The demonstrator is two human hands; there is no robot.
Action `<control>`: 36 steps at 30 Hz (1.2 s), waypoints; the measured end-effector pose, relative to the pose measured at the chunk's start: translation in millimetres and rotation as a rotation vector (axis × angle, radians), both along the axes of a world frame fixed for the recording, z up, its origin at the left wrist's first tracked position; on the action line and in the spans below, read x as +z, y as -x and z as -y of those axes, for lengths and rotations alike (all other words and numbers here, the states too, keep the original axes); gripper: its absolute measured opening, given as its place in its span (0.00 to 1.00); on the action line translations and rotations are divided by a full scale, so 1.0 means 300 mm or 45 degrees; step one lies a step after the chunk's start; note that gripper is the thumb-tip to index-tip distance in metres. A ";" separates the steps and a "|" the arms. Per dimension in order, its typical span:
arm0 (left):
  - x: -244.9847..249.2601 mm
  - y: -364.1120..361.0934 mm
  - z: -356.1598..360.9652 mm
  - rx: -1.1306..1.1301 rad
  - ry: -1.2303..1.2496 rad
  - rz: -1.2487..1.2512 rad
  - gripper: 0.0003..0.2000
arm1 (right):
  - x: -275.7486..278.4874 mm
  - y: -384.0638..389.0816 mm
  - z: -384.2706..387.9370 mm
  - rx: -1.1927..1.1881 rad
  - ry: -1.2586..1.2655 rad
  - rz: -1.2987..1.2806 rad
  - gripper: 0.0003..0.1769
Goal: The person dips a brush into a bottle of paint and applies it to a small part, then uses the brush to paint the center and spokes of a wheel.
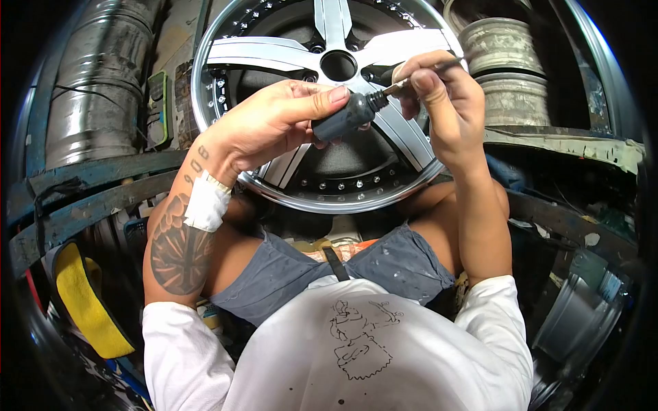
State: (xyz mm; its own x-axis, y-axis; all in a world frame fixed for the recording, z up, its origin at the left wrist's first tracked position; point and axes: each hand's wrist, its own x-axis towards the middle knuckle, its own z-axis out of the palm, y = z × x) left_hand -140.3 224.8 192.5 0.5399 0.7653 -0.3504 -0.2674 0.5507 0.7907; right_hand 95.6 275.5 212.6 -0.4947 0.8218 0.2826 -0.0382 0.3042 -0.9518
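Note:
My left hand [291, 116] is wrapped round a small dark bottle [343, 118], tilted with its threaded neck toward the upper right. Between the thumb and fingers of my right hand [442, 96] is a thin brush [397, 87], its tip at the bottle's open mouth. Whether the tip is inside the neck is hard to tell. Behind both hands lies a large wheel rim [273, 53] with silver spokes, a polished lip and small bolts round its edge. Its round centre hole shows just above the bottle.
Metal drums [103, 89] stand at the left, near a green-edged phone-like object [157, 109]. Stacked rims [510, 75] are at the right. Blue metal frames [89, 198] run along both sides. A yellow pad [86, 301] is at lower left, another rim [579, 315] at lower right.

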 end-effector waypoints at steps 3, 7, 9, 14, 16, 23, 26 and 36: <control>0.011 0.004 0.000 0.017 0.035 0.079 0.22 | 0.005 -0.009 0.001 0.034 -0.248 -0.009 0.08; 0.005 0.005 0.005 0.020 0.056 0.167 0.23 | 0.004 -0.010 0.010 0.065 -0.059 -0.123 0.10; 0.009 0.002 0.008 0.022 0.071 0.181 0.24 | 0.001 -0.006 0.012 0.067 0.106 -0.189 0.11; 0.010 -0.008 0.004 -0.015 0.009 0.131 0.24 | 0.009 -0.027 -0.013 0.114 0.176 -0.079 0.13; 0.005 -0.011 -0.002 -0.024 0.020 0.138 0.22 | 0.012 -0.012 0.000 0.039 0.073 -0.098 0.14; 0.003 -0.019 0.007 0.017 0.050 0.114 0.25 | 0.027 -0.037 -0.018 0.120 0.063 -0.063 0.11; -0.004 -0.021 0.002 0.011 0.079 0.131 0.25 | 0.029 -0.015 0.004 0.056 -0.047 -0.121 0.10; -0.009 -0.020 -0.010 0.098 -0.032 -0.036 0.20 | 0.035 -0.022 0.006 -0.006 0.057 0.052 0.12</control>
